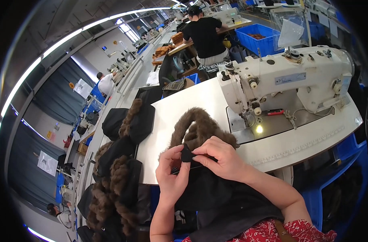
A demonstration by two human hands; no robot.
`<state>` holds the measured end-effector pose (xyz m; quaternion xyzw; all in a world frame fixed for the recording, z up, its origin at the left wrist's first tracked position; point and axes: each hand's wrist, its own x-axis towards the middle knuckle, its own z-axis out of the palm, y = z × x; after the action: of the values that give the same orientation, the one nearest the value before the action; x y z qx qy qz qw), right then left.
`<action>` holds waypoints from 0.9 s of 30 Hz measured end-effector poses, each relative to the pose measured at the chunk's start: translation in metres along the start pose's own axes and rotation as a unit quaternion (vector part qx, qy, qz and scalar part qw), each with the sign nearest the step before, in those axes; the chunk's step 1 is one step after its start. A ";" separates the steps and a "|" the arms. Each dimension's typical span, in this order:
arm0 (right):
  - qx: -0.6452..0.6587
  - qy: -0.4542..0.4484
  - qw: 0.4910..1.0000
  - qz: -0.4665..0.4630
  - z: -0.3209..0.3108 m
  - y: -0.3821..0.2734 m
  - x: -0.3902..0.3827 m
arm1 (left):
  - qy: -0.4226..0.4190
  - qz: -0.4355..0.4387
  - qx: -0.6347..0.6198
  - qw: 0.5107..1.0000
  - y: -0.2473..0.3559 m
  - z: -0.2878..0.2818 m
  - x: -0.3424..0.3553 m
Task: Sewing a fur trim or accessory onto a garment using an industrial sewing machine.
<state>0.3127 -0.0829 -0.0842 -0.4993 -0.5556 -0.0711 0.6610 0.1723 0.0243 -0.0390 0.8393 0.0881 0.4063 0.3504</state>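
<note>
Black fabric point(186, 155) is pinched between the fingertips of both my hands at the near edge of the white sewing table point(167, 107). My left hand point(171, 171) grips it from the left, thumb against fingers. From the right, my right hand point(220, 157) closes thumb and fingers on its edge. Just beyond my hands, a strip of brown fur point(198, 123) lies curved in a loop on the table. More black cloth point(206, 189) hangs below my hands over my lap. Whether the fur and the pinched fabric are joined is hidden by my fingers.
A white sewing machine point(289, 80) stands at the right, its lamp lit. Red-handled snips point(272, 112) lie on its bed. Black pieces with brown fur trim point(119, 173) are piled at left. Blue crates point(258, 37) stand around. A person in black point(204, 36) sits ahead.
</note>
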 end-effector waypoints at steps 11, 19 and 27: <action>0.064 0.016 0.995 0.071 0.004 -0.010 0.002 | 0.003 -0.053 -0.099 0.994 0.000 -0.003 -0.006; -0.163 0.011 0.976 -0.143 -0.009 0.005 0.016 | 0.023 0.067 0.124 0.990 0.010 -0.003 -0.005; -0.236 0.065 0.946 -0.212 0.005 0.003 0.014 | 0.086 0.097 0.222 0.966 -0.003 0.008 -0.003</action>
<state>0.3166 -0.0714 -0.0755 -0.5061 -0.5720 -0.3711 0.5282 0.1768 0.0212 -0.0463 0.8625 0.1244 0.4790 0.1055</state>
